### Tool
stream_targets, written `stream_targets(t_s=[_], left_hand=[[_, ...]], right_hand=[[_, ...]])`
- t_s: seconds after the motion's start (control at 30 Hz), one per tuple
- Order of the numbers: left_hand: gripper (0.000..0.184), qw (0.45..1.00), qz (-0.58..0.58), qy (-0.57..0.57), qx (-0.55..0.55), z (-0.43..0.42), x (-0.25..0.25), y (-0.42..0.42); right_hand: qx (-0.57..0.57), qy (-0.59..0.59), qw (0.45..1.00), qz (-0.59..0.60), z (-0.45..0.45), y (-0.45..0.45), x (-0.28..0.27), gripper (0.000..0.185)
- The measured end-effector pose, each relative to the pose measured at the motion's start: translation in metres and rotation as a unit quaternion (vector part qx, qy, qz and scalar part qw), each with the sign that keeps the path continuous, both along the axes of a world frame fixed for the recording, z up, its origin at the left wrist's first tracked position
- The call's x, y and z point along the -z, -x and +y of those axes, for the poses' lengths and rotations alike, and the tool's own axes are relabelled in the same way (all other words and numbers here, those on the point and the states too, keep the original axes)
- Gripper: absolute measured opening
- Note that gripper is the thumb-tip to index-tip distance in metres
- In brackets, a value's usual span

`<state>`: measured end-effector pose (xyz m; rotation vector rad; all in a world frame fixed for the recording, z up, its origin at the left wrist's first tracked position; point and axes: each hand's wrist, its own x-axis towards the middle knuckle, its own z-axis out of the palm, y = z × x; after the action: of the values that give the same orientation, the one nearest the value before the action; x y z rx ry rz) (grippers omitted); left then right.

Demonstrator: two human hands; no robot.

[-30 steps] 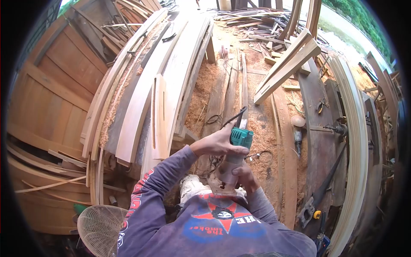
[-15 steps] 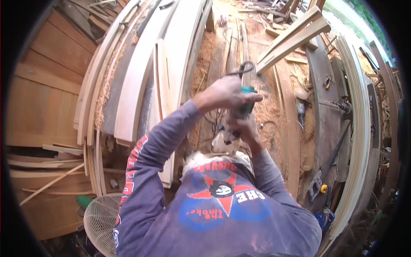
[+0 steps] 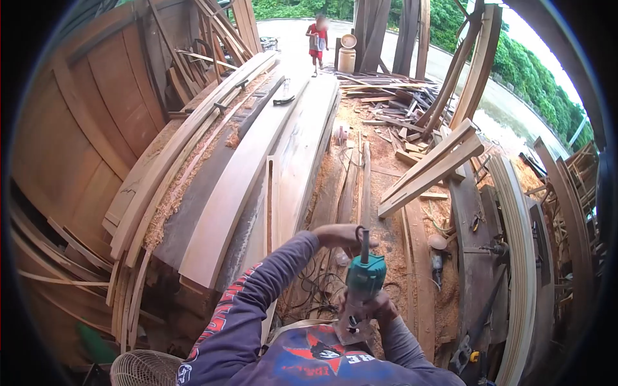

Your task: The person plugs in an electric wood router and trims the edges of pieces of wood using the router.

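Right hand grips power tool; left perhaps touches cord.

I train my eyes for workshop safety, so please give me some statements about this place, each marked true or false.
1. The right hand holds the teal power tool. True.
2. The round wire fan guard is at the person's right side. False: the round wire fan guard is at the left side.
3. A person in red is ahead, beyond the workshop's long boards. True.
4. The left hand rests on the long boards. False: the left hand is beside the cord at the tool's top.
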<state>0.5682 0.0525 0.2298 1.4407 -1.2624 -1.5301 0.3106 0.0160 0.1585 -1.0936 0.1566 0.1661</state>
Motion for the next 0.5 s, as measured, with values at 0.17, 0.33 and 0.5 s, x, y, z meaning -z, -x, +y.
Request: stream_targets(t_s=[0.17, 0.33, 0.5], left_hand=[[0.047, 0.98, -0.188, 0.029, -0.059, 0.007, -0.014, 0.032], [0.055, 0.916, -0.03, 0.341, -0.21, 0.044, -0.146, 0.047], [0.03, 0.932, -0.172, 0.32, 0.0, 0.078, -0.237, 0.107]], right_hand=[[0.134, -0.321, 0.91, -0.225, 0.007, -0.021, -0.05, 0.071], [0.328, -0.081, 0.918, -0.209, 0.007, -0.015, -0.06, 0.065], [0.442, 0.262, 0.847, -0.133, 0.042, -0.024, -0.062, 0.045]])
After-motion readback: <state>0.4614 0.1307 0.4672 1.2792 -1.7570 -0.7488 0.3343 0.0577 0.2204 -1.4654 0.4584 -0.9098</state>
